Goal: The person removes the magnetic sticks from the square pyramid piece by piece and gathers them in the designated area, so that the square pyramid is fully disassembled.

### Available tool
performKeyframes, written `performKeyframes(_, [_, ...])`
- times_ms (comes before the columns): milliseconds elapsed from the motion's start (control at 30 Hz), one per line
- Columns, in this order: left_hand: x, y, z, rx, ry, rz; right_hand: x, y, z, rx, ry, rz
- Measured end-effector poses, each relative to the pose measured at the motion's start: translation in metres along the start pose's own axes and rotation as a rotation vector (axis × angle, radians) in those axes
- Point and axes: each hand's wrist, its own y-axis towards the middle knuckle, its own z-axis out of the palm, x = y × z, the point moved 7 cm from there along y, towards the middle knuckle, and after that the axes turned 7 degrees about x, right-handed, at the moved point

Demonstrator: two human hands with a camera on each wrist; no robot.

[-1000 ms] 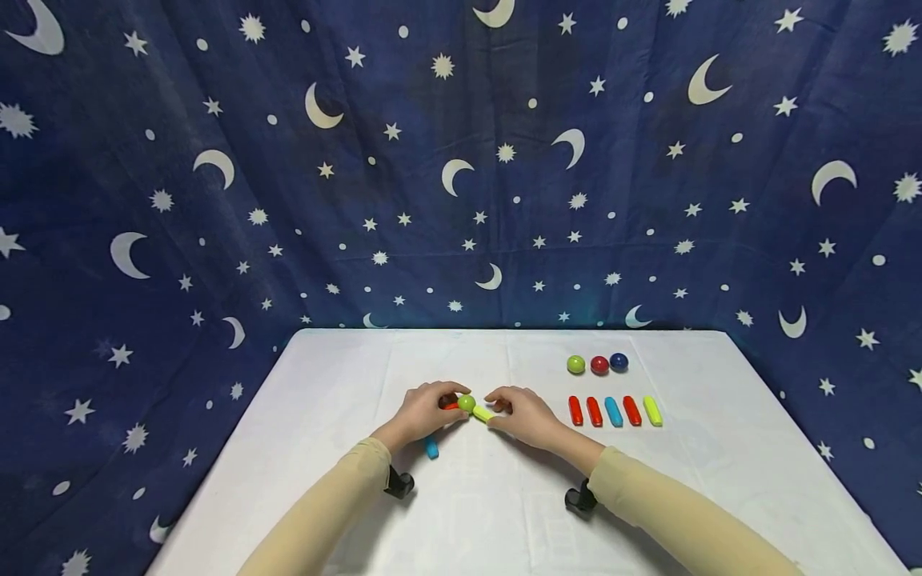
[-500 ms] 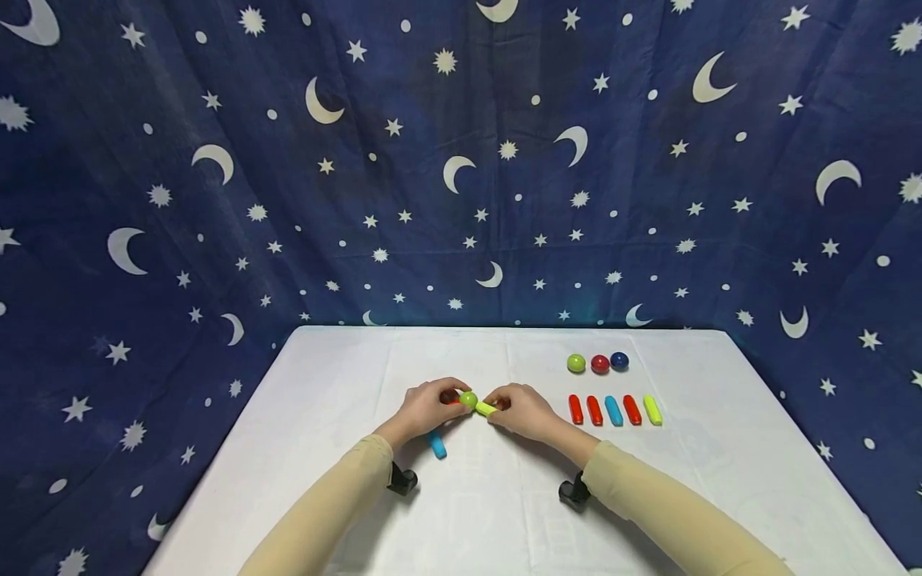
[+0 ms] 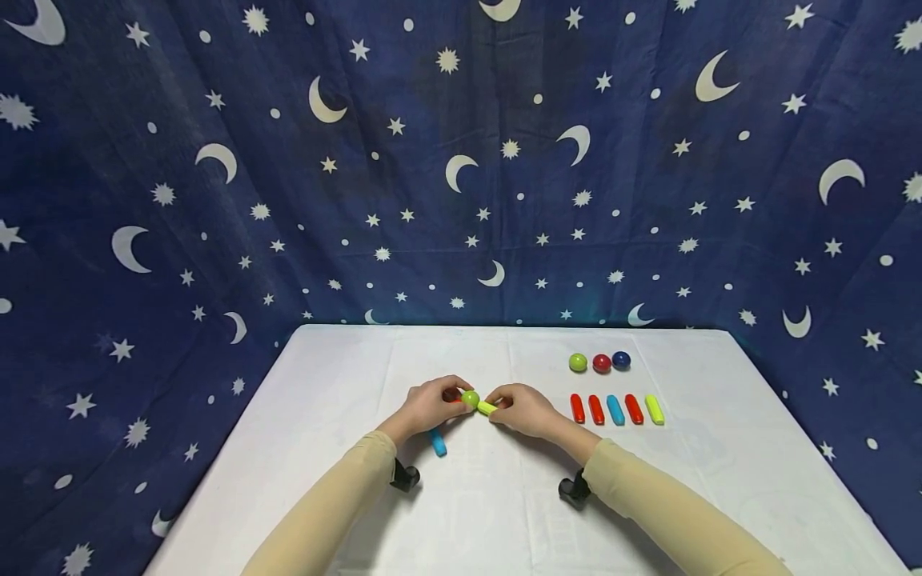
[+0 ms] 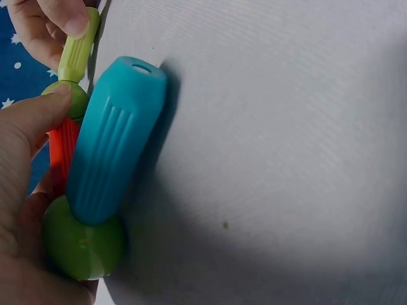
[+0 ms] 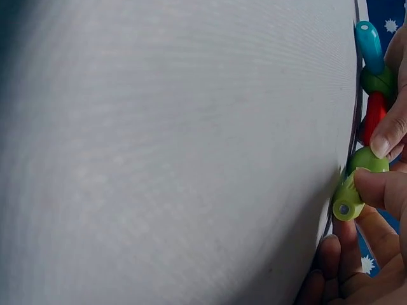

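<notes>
Above the table, a linked chain of toy rods and balls spans both hands. My left hand (image 3: 430,405) pinches a light green ball (image 3: 471,398), thumb on it in the left wrist view. A red rod (image 4: 62,152) runs from that ball, partly behind the fingers, to a second green ball (image 4: 86,244) near the left palm. From this one sticks out a ribbed blue rod (image 4: 117,140). My right hand (image 3: 529,410) pinches a yellow-green rod (image 5: 346,198) between thumb and fingers. Its far end meets the first green ball; whether it is firmly joined I cannot tell.
At the right of the white table (image 3: 331,368) lie a green ball (image 3: 578,362), a red ball (image 3: 601,363) and a dark blue ball (image 3: 622,360). Nearer stands a row of rods: several red, one blue (image 3: 615,410), one yellow (image 3: 654,410). A starry curtain (image 3: 418,160) hangs behind.
The right hand's fingers have drawn in around the yellow-green rod, which has tilted slightly flatter against the ball. The hanging blue rod has shifted a little right. The loose pieces stay put.
</notes>
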Motion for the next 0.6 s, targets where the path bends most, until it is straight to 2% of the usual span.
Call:
performKeyframes(200, [-0.0018,0.001,0.0006,0.007,0.002,-0.006,-0.0025,-0.0011,-0.0007,0.032,0.069,0.002])
performKeyframes(367, [-0.0024,0.0015,0.002,0.013,0.022,-0.002,-0.0041,-0.0032,-0.0018,0.072,0.129,-0.029])
performKeyframes(600, [-0.0023,-0.002,0.0,0.005,-0.002,-0.014,-0.0053,-0.0096,-0.0063,0.094,0.209,-0.033])
